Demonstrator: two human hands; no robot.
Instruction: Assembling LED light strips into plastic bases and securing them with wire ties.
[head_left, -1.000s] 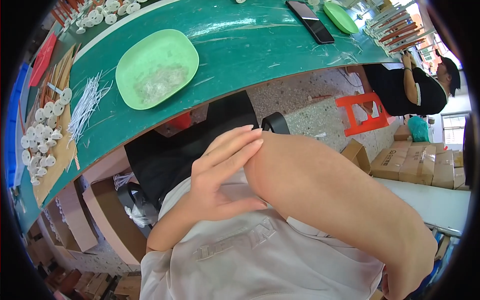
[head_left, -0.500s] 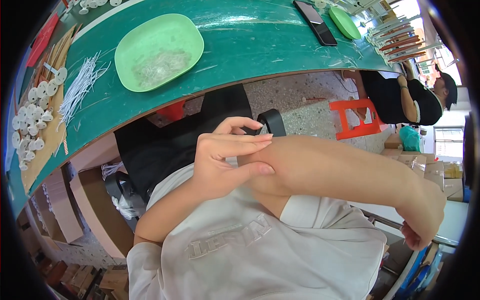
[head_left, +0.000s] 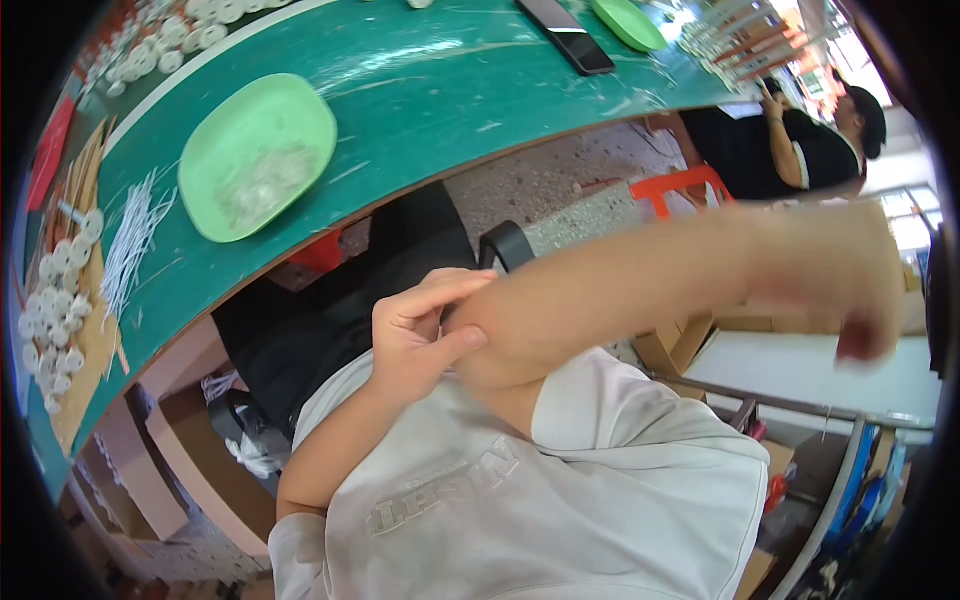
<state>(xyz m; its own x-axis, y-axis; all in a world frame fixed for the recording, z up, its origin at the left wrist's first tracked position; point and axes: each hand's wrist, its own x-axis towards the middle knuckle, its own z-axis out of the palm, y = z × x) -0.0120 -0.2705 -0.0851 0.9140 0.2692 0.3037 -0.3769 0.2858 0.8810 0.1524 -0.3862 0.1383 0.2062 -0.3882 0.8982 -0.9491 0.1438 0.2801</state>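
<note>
My left hand (head_left: 412, 330) is closed round my bent right elbow (head_left: 520, 335), thumb on the near side and fingers on the far side. From there my right forearm (head_left: 640, 265) stretches out to the right. At its end my right hand (head_left: 870, 300) is smeared by motion, and how its fingers lie does not show. Both hands are off the green worktable (head_left: 430, 130), over my lap. On the table, a light green bowl (head_left: 318, 135) contains a loose heap of small clear pieces.
White ties (head_left: 135, 235) and white round-headed parts (head_left: 60, 300) lie at the table's left. A phone (head_left: 565, 35) and a smaller green dish (head_left: 628, 25) lie at the far edge. A person in black (head_left: 745, 150) sits at right by a red stool (head_left: 680, 185). Open cardboard boxes (head_left: 210, 440) stand at lower left.
My right forearm and hand have swung upward in the view. My left hand has shifted slightly left and down with the elbow. The whole view has tilted, and the table sits further left.
</note>
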